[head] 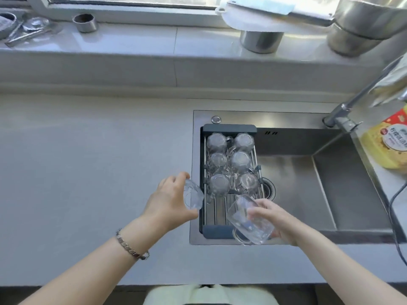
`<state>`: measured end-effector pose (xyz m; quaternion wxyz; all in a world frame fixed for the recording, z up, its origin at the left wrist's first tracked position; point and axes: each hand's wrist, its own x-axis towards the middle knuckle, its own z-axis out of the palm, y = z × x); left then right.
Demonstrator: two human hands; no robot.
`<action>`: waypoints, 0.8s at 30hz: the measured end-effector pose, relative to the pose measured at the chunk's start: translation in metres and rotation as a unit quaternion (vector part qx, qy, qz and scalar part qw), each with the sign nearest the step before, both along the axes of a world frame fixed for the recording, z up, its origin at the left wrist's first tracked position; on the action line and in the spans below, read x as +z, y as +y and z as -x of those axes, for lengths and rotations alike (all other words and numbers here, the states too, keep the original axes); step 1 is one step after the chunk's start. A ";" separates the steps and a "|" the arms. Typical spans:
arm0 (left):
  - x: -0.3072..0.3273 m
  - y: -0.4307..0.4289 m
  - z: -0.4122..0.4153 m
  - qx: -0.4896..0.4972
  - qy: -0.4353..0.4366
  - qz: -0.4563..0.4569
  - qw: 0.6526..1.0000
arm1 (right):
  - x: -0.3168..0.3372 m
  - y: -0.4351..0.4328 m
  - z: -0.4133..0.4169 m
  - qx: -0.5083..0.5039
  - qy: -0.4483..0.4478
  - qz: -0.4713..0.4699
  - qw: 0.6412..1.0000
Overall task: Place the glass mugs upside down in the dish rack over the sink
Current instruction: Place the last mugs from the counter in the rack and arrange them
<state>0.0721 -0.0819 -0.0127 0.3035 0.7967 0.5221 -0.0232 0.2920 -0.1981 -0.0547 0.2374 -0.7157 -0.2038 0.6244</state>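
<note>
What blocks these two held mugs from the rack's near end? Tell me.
Nothing visible does. The six upturned mugs fill the far rows; the dish rack shows bare bars at its near end, beside the left hand's mug and under the right hand's mug.

A pale grey countertop (88, 172) runs along under a window (132, 1), and daylight falls brightly on the white sill (154, 40). Steel pots (261, 41) and a small metal cup (85, 23) stand on the sill. A stainless sink (308, 183) is set into the counter, with a tap (343, 115) and a yellow bottle (387, 144) at its right.
</note>
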 end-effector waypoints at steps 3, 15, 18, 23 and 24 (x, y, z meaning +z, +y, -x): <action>0.001 -0.009 0.005 0.002 0.008 -0.010 1.000 | 0.000 0.012 0.006 0.099 -0.063 -0.001 0.993; 0.004 -0.018 0.026 0.033 0.028 -0.022 0.999 | -0.044 0.058 0.045 0.371 -0.419 -0.012 0.828; 0.003 -0.018 0.028 0.035 0.029 -0.021 0.999 | -0.064 0.060 0.059 0.410 -0.442 -0.006 0.798; 0.001 -0.019 0.031 0.047 0.036 -0.010 0.998 | -0.066 0.059 0.058 0.149 -0.234 -0.057 0.959; 0.001 -0.020 0.031 0.048 0.037 -0.005 0.998 | -0.063 0.056 0.053 0.120 -0.201 -0.065 0.970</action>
